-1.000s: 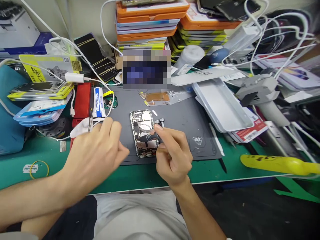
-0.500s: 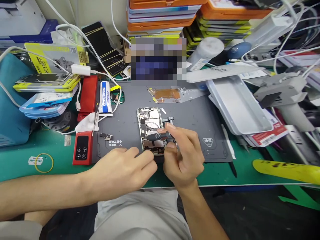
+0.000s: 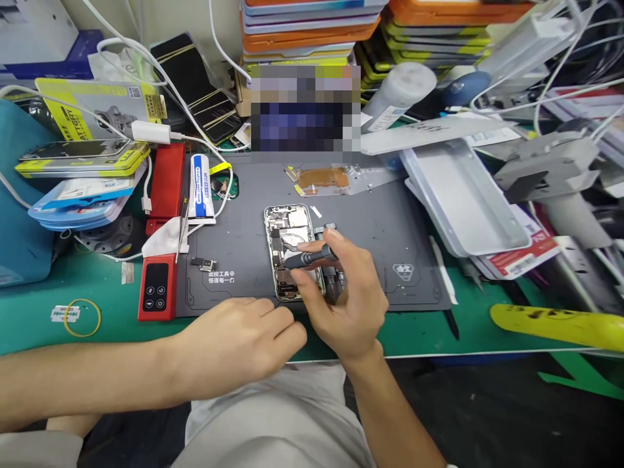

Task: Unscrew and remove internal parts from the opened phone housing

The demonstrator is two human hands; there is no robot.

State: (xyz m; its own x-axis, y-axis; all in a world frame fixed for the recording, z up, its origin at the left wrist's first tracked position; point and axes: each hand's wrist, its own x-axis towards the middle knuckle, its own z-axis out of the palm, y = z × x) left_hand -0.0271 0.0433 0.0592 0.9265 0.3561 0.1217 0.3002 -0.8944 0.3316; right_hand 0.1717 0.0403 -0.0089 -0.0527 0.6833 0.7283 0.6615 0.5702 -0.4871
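On the grey mat (image 3: 370, 260), a dark screwdriver (image 3: 309, 257); right fingers (image 3: 316, 266) pinch it.

Green table (image 3: 114, 299), grey mat (image 3: 370, 260), rubber band (image 3: 100, 317)

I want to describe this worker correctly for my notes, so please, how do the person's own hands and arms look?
The left hand and right hand are bare, with no gloves, rings or watch visible. No sleeve covers the visible forearms. The clothing over the lap is pale and loose, without visible markings.
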